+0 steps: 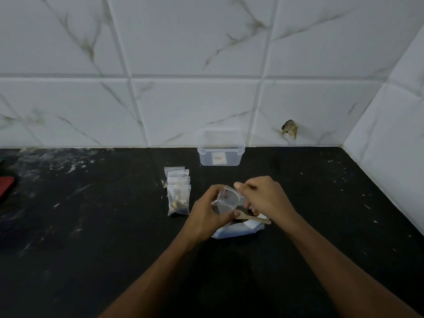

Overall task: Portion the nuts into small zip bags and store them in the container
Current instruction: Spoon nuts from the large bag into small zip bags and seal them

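Observation:
My left hand [206, 214] grips a small clear zip bag [227, 200] from the left, above the black counter. My right hand [263, 198] pinches the same bag's top edge from the right. Under both hands lies a white pouch [238, 229] with a wooden spoon [254, 218] resting across its mouth; its contents are hidden. Several filled small zip bags [178, 191] with nuts lie in an overlapping row to the left of my hands. A clear plastic container [220, 149], lidless, stands by the tiled wall behind them.
The black counter [91, 226] runs left and right, with white specks on it. A red object [5, 185] shows at the far left edge. White marble tiles form the back wall and the right corner wall [390, 157].

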